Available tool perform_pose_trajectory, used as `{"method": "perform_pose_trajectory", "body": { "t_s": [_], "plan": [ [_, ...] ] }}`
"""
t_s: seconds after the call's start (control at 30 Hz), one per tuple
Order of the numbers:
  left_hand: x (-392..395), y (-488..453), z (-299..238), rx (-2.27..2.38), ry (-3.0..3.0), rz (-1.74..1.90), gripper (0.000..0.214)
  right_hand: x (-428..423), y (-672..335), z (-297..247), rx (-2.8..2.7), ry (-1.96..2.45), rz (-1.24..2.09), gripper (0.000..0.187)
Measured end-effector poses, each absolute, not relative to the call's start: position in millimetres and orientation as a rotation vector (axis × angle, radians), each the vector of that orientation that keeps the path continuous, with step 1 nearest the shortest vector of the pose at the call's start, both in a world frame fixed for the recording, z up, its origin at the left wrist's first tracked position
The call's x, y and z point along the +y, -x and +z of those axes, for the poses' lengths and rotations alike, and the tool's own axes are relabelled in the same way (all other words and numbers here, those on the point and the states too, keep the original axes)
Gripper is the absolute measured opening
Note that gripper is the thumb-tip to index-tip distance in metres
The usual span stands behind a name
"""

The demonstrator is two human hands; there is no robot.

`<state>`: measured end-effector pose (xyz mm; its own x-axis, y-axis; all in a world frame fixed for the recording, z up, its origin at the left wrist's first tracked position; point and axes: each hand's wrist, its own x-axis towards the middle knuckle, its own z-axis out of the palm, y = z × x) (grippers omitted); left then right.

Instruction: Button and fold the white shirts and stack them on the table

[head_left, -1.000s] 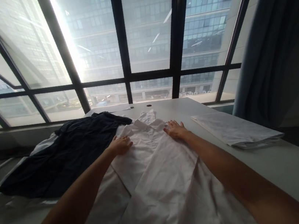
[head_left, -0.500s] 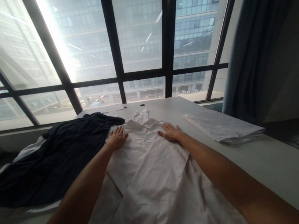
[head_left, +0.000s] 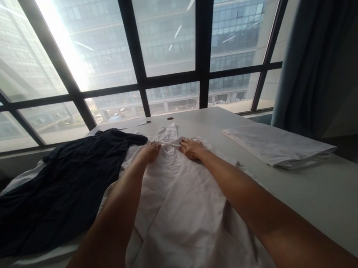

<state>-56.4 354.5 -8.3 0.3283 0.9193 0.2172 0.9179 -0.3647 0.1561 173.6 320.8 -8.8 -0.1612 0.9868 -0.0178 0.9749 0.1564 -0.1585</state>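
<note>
A white shirt (head_left: 173, 214) lies lengthwise in front of me, its collar at the far end and its front placket running down from there. My left hand (head_left: 151, 152) is at the left side of the collar, fingers bent and closed on the cloth. At the right side, my right hand (head_left: 192, 148) has its thumb and fingers closed on the collar fabric. Between the hands the collar looks pulled and bunched. My fingertips are partly hidden in the cloth.
Dark navy garments (head_left: 63, 190) are spread on the left over white cloth. A folded white cloth (head_left: 276, 142) rests on the right of the white table (head_left: 335, 201). Behind the table stand framed windows (head_left: 163, 25), with a blue-grey curtain (head_left: 298, 59) at the right.
Both hands have moved inward from the shirt's shoulders to its collar. Their flat, spread fingers have closed on the cloth, and the collar has become bunched. The view has shifted slightly.
</note>
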Motion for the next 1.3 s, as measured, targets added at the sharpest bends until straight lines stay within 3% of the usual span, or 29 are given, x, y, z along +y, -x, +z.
{"method": "perform_pose_trajectory", "body": {
  "t_s": [0.13, 0.33, 0.47, 0.63, 0.8, 0.97, 1.1, 1.3],
  "plan": [
    [367, 59, -4, 2.036, -2.185, 0.724, 0.048, 328, -185, -13, -2.091, 1.993, 0.159, 0.066],
    [373, 61, 19, 2.121, -2.108, 0.681, 0.032, 337, -190, 8, -2.019, 2.014, 0.346, 0.067],
    [372, 65, 25, 2.000, -2.200, 0.671, 0.024, 343, -189, 19, -2.006, 2.039, 0.275, 0.062],
    [373, 77, 26, 1.618, -2.272, 0.900, 0.027, 348, -194, 26, -1.951, 1.944, 0.129, 0.033],
    [371, 80, 38, 1.584, -2.260, 1.092, 0.030, 348, -202, 34, -1.887, 1.654, 0.321, 0.038],
    [352, 58, 49, 1.899, -2.295, 1.141, 0.044, 335, -189, 38, -1.816, 1.825, -0.041, 0.047],
    [328, 36, 30, 2.062, -2.434, 0.872, 0.045, 322, -169, 25, -2.034, 1.840, -0.180, 0.042],
    [325, 28, -11, 1.792, -2.597, 0.286, 0.056, 319, -155, -6, -2.382, 1.855, 0.129, 0.056]
  ]
}}
